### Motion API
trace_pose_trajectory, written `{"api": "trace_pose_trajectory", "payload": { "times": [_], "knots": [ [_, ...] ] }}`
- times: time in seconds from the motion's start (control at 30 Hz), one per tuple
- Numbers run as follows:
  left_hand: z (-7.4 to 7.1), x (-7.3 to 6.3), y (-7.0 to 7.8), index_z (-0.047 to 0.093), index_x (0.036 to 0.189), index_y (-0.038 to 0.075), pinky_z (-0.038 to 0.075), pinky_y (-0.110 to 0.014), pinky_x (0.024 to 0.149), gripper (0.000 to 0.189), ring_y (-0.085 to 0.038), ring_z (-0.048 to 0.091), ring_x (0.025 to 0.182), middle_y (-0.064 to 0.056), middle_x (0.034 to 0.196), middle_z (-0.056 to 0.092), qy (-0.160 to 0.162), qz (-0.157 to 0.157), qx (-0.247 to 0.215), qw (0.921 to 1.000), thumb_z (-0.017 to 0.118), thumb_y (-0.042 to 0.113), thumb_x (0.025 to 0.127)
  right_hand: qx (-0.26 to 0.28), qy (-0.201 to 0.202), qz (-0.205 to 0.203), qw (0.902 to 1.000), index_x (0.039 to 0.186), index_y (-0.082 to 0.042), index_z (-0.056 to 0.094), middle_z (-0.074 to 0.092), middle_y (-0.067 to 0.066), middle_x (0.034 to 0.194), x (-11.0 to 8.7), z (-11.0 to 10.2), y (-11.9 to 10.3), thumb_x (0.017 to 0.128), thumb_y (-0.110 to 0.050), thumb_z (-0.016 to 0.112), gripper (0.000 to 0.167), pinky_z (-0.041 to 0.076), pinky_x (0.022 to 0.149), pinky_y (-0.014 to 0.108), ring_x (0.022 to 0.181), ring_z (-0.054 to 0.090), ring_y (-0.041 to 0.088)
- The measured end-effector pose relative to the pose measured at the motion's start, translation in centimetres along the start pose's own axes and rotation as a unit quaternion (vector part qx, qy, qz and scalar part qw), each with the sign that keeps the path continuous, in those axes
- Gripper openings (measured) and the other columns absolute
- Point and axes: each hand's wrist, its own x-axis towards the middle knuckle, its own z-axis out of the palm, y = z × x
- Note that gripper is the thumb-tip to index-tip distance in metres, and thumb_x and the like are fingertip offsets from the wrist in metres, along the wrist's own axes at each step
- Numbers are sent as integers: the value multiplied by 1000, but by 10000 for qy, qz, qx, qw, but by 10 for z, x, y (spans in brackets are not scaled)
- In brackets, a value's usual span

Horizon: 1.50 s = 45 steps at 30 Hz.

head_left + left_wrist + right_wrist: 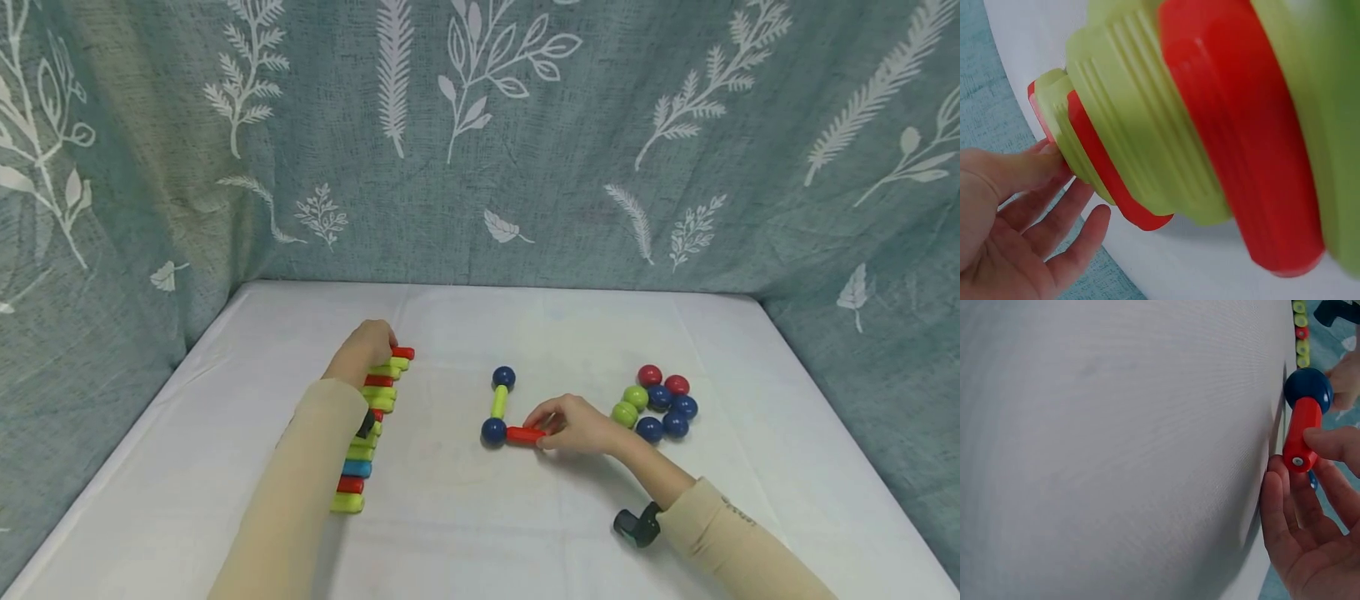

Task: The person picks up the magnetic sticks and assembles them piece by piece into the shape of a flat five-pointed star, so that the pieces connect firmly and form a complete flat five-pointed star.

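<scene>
My right hand [576, 425] pinches a red magnetic rod [522, 435] between thumb and fingers; in the right wrist view, a metal dot shows on the rod's near end. Its other end meets a dark blue ball [493, 431]. From that ball a yellow-green rod [499, 402] runs back to a second blue ball [504, 377]. On the left, my left hand [367, 346] reaches the far end of a row of rods. Its thumb and forefinger pinch the outermost red rod [1040, 112], beside a yellow-green rod [1060, 112].
The row of yellow-green, red and blue rods [357, 468] lies partly beneath the left forearm. Right of centre sits a cluster of blue, red and green balls [659, 397], close to the right wrist. A leaf-patterned cloth [420, 225] hangs behind the white table [465, 533].
</scene>
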Motion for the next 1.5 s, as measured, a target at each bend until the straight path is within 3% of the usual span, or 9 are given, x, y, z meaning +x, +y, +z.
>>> {"api": "trace_pose_trajectory", "payload": {
  "times": [0.23, 0.47, 0.67, 1.03, 1.33, 1.5],
  "knots": [
    [1, 0, -3, 56, 118, -4, 44, -39, 90, 29, -30, 46, 103, -22, 120, 52, 131, 167, 86, 9997, 46, -5, 91, -58, 34, -30, 10000, 100, -4, 67, 65, 6, 95, -1, 1, 0, 75, -1, 68, 25, 50, 68, 24, 78, 59, 14],
    [-2, 2, 3, 60, 112, -6, 44, -40, 89, 24, -30, 49, 101, -21, 114, 55, 487, 570, 237, 9969, 50, 1, 91, 12, 86, -75, 9999, 96, -3, 67, 65, 6, 93, -2, 0, 0, 72, 3, 68, 24, 50, 66, 24, 77, 60, 14],
    [1, 4, 24, 61, 111, -6, 44, -39, 87, 24, -29, 51, 99, -20, 110, 58, 549, 829, 7, 9950, 55, 5, 90, 12, 128, -107, 9999, 95, -3, 67, 65, 5, 92, -3, 0, 0, 71, 3, 68, 25, 50, 67, 24, 76, 60, 14],
    [29, 14, 64, 63, 110, -2, 44, -37, 88, 25, -26, 54, 98, -15, 108, 61, 449, 1211, -465, 9905, 60, 10, 88, 93, 67, -214, 9997, 95, -2, 67, 65, 6, 91, -4, 1, -1, 71, 4, 67, 25, 50, 67, 22, 76, 60, 13],
    [44, 12, 93, 66, 107, 1, 47, -33, 85, 24, -23, 58, 95, -12, 103, 64, 365, 1732, -1010, 9790, 63, 12, 86, 169, 32, -209, 9996, 96, -2, 67, 65, 6, 91, -5, 0, 1, 72, 4, 68, 25, 50, 67, 23, 76, 59, 13],
    [56, 11, 106, 67, 105, 3, 48, -30, 82, 23, -20, 58, 93, -9, 101, 65, 260, 1803, -1298, 9747, 65, 13, 85, 147, 17, -226, 9996, 96, -2, 67, 65, 5, 92, -4, 1, 2, 73, 3, 68, 24, 50, 67, 23, 75, 59, 12]
  ]
}}
